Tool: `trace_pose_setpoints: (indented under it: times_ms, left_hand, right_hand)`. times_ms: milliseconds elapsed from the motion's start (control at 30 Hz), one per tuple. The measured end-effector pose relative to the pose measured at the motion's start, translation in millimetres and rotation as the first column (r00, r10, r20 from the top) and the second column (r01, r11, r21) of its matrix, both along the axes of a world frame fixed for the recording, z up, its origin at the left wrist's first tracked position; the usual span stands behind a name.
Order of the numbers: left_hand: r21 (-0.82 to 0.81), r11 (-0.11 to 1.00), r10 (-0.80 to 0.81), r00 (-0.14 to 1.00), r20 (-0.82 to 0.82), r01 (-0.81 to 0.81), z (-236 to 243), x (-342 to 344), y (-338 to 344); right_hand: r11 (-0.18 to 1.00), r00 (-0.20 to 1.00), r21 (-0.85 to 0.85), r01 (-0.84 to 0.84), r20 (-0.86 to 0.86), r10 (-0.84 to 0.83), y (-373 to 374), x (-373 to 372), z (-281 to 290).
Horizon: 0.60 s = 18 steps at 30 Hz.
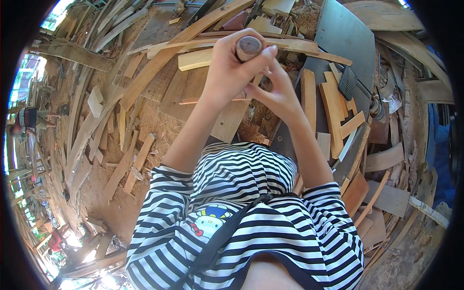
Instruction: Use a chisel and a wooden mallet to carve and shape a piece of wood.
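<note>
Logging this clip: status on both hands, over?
Left hand gripping round wooden handle. Right hand beside it, fingertips touching. Wood offcuts piled below.

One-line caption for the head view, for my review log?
Left hand grips a round wooden handle, right hand beside it, above scattered wood offcuts and sawdust.

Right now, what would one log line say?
left hand: grips round wooden handle | right hand: beside it, below | around: wood offcuts
</note>
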<state>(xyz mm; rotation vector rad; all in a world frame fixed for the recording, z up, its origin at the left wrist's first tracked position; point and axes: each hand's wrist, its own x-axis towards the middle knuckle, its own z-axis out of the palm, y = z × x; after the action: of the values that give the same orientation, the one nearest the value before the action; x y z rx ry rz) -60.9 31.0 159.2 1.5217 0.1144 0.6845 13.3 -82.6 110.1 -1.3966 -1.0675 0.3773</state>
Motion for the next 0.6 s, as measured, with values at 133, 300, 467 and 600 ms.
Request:
trace_pose_setpoints:
  times_ms: [133, 300, 467, 600]
  left_hand:
    - [-0.044, 0.999, 0.012, 1.0, 0.011, -0.011, -9, -2, 6]
    - [-0.045, 0.999, -0.005, 1.0, -0.002, 0.004, -1, -3, 3]
    - [-0.041, 0.997, -0.062, 0.998, -0.006, 0.062, 0, -1, 3]
    - [-0.052, 0.995, -0.081, 0.996, 0.026, 0.082, -1, -3, 4]
  right_hand:
    - [0.844, 0.939, -0.411, 0.344, 0.134, -0.317, -63, 17, -27]
    - [0.293, 0.712, -0.65, 0.701, 0.659, -0.24, -131, 11, -82]
    - [0.138, 0.605, -0.59, 0.795, 0.788, -0.115, -138, -6, -98]
    - [0.599, 0.67, -0.442, 0.667, 0.708, -0.224, -107, -26, -90]
